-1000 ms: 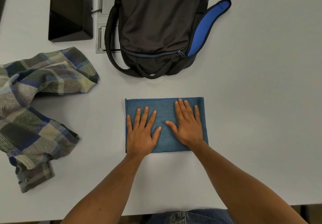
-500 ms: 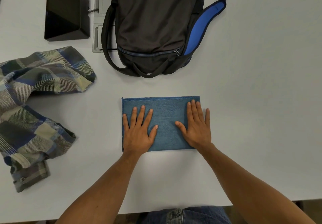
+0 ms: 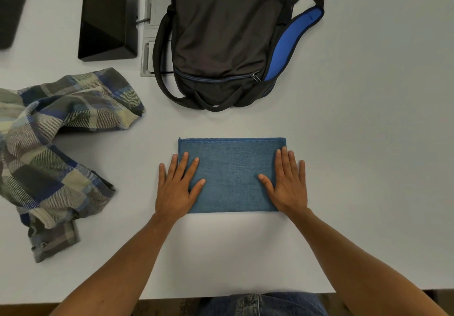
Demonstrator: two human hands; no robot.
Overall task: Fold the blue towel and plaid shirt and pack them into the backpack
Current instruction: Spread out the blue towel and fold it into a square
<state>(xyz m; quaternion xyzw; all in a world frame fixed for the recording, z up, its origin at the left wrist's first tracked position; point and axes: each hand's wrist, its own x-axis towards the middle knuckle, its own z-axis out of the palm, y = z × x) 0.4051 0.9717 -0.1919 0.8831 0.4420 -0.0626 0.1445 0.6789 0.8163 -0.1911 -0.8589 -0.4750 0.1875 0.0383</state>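
The blue towel (image 3: 232, 173) lies folded into a flat rectangle on the white table (image 3: 368, 143), in front of me. My left hand (image 3: 175, 188) rests flat on its left edge, fingers spread, partly on the table. My right hand (image 3: 287, 184) presses flat on its right edge. Neither hand holds anything. The plaid shirt (image 3: 56, 148) lies crumpled at the left. The dark backpack (image 3: 226, 38) lies beyond the towel, with its blue-lined side opening (image 3: 290, 40) gaping at the right.
A black box (image 3: 108, 21) sits at the back left, next to a grey power-socket panel (image 3: 151, 35) set in the table. A dark flat object (image 3: 12, 3) shows at the top left corner. The table's near edge runs by my lap.
Both hands slid apart over the towel, from its middle out to its left and right edges. The towel stayed flat in place.
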